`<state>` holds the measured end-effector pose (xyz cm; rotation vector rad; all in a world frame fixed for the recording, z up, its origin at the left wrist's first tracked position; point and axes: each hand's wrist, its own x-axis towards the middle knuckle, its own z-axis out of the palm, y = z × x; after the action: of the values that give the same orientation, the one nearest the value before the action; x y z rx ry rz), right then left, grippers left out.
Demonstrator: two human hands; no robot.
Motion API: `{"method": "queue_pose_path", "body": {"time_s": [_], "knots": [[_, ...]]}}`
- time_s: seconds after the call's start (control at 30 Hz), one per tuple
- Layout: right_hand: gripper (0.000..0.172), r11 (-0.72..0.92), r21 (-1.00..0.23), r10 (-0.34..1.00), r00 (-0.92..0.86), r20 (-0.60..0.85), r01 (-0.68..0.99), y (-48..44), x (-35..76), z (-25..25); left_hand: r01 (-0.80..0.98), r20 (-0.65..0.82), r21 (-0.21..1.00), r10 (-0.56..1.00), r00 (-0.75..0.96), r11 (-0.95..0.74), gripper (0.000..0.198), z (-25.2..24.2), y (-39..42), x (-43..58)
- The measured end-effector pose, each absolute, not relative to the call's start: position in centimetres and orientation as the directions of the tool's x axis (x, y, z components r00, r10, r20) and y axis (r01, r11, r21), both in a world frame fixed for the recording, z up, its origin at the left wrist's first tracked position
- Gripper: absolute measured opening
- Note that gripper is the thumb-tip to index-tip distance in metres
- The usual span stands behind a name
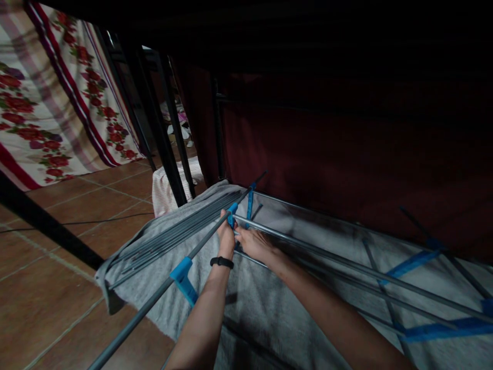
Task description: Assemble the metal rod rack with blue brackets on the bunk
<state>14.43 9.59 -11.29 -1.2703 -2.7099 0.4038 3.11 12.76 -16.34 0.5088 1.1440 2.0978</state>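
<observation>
Left hand (226, 239): your fingers are wrapped round a blue moulded plastic connector (232, 211), apparently to steady it.
Right hand (252, 242): your fingers are bunched just below that connector; whether they grasp a rod end cannot be told.
Blue connector: at your left fingers, seated on a long grey metal tube (144, 309) slanting past your left forearm; the tube seems to give it backing.
Rod stock: a bundle of thin grey metal rods (165, 235) lies left of your left fingers, presumably kept within reach.
Support: a grey fabric cover (265, 316) beneath your fingers likely limits rolling.
</observation>
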Motion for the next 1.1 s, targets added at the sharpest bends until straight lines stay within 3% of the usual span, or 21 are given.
{"method": "queue_pose_path", "body": {"time_s": [0.6,0.93,1.1], "knots": [[0.044,0.559,-0.489,0.748,-0.662,-0.051,0.670,11.3,14.4,-12.5,-0.321,0.075,0.839,0.677,-0.732,-0.440,0.036,-17.6,13.0,2.8],[0.037,0.586,-0.399,0.756,-0.653,-0.044,0.706,11.0,13.9,-12.3,-0.361,0.093,0.839,0.760,-0.644,-0.408,0.035,-16.5,12.6,3.1],[0.044,0.600,-0.325,0.777,-0.629,0.018,0.731,10.1,13.5,-12.3,-0.309,0.132,0.844,0.727,-0.674,-0.439,0.038,-16.5,12.6,2.9]]}}
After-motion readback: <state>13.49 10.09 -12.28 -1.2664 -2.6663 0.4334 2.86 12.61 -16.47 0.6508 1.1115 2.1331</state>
